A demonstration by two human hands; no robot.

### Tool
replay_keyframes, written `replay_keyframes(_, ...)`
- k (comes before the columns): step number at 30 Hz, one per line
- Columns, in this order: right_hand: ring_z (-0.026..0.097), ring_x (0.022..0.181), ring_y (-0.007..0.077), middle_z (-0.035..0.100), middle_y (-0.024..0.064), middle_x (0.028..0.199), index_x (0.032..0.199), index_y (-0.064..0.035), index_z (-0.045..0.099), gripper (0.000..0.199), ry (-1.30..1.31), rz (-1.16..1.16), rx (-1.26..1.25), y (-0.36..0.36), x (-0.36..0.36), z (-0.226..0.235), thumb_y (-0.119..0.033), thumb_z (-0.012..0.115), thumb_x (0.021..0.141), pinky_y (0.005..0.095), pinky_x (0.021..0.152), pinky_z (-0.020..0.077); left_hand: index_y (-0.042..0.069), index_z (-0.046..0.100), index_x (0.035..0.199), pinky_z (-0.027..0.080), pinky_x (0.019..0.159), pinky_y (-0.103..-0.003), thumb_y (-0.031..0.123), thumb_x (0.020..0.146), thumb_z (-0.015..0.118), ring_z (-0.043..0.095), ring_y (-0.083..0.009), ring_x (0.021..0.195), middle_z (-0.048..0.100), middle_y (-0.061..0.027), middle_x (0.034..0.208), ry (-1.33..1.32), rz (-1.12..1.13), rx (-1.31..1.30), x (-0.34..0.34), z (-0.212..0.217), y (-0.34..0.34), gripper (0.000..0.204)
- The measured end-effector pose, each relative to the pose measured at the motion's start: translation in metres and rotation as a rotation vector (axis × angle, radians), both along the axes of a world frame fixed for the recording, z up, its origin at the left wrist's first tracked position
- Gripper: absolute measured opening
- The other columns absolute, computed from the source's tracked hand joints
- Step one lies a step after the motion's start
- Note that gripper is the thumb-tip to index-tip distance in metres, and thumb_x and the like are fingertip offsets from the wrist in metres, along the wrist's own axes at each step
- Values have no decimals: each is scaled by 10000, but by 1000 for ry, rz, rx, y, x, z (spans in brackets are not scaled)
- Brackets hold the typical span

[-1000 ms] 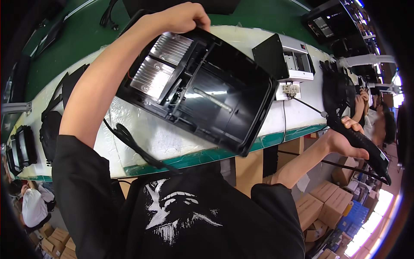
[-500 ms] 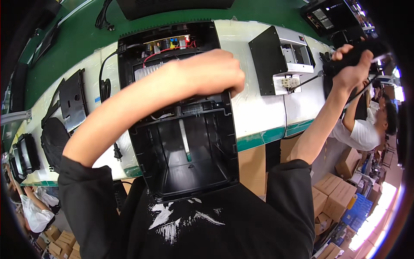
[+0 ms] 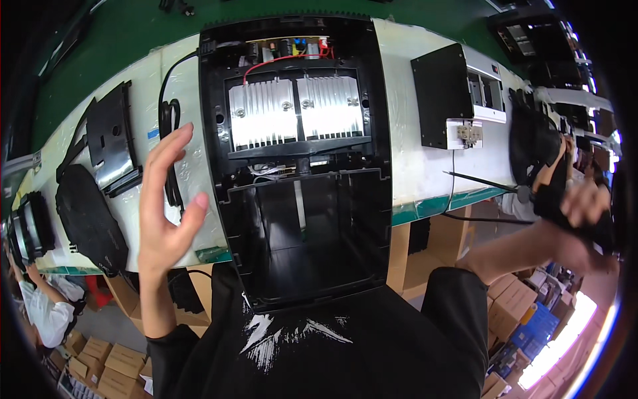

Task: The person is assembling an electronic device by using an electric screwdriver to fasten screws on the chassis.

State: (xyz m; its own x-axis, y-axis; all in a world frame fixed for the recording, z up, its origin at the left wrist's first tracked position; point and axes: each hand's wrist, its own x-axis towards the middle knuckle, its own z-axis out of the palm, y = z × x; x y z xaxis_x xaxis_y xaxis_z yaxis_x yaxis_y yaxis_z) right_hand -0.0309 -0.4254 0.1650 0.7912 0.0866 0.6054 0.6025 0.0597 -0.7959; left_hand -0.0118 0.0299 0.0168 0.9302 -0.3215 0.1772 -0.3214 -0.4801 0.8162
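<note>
A black plastic housing (image 3: 302,266) lies open on the table in front of me, its near end against my shirt. Inside it sit two silver finned metal blocks (image 3: 262,120), with a circuit board and a red wire above them. My left hand (image 3: 166,216) is raised beside the housing's left side, fingers stretched and thumb apart, holding nothing. Off to the far right, my right hand (image 3: 585,203) is wrapped round a black electric screwdriver (image 3: 550,201). The tool's long thin bit points left toward the table. Motion blurs that hand.
A coiled black power cord (image 3: 171,153) lies left of the housing. Farther left are a black panel (image 3: 114,136) and a black mesh-like part (image 3: 90,216). A black-and-silver metal box (image 3: 442,96) stands at right. Cardboard boxes (image 3: 515,299) are stacked below right; other people work at both sides.
My left hand has left the housing, moving left and opening, so the finned blocks now show. My right hand has swung down and outward with the electric screwdriver.
</note>
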Motion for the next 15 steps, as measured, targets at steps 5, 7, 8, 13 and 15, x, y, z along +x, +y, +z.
replay_keyframes(5,508,593,98,529,28,754,854,-52,534,486,-108,109,122,-11,-44,16,-506,572,684,222,521,376,-26,251,1360,263,1041,-392,-4,734,517,302,-281,1298,285,-186,1407,122,232,-336,-24,-6,-53,681)
replay_keyframes(7,514,586,89,534,21,744,828,-58,532,416,-155,175,197,3,-44,8,-440,589,675,204,514,384,-18,187,1383,193,1076,-393,-80,715,447,236,-290,1333,229,-186,1435,140,279,-358,-32,-7,-61,719)
replay_keyframes(8,517,582,85,536,17,739,814,-61,531,381,-177,208,237,5,-46,4,-408,597,671,195,510,388,-18,187,1383,193,1076,-393,-80,715,447,236,-290,1333,229,-186,1435,146,289,-353,-37,-9,-62,719)
replay_keyframes(13,532,563,63,549,-1,713,748,-75,526,226,-328,330,378,-50,-100,35,-245,637,648,150,492,408,-38,167,1383,145,1091,-382,-90,728,419,207,-285,1343,207,-194,1440,195,322,-457,-56,-13,-74,703)
replay_keyframes(15,538,556,54,554,-8,702,722,-81,524,182,-383,386,428,-92,-155,72,-179,653,639,132,485,416,-40,166,1382,149,1090,-378,-91,732,420,208,-287,1341,209,-199,1437,191,324,-481,-57,-15,-72,700)
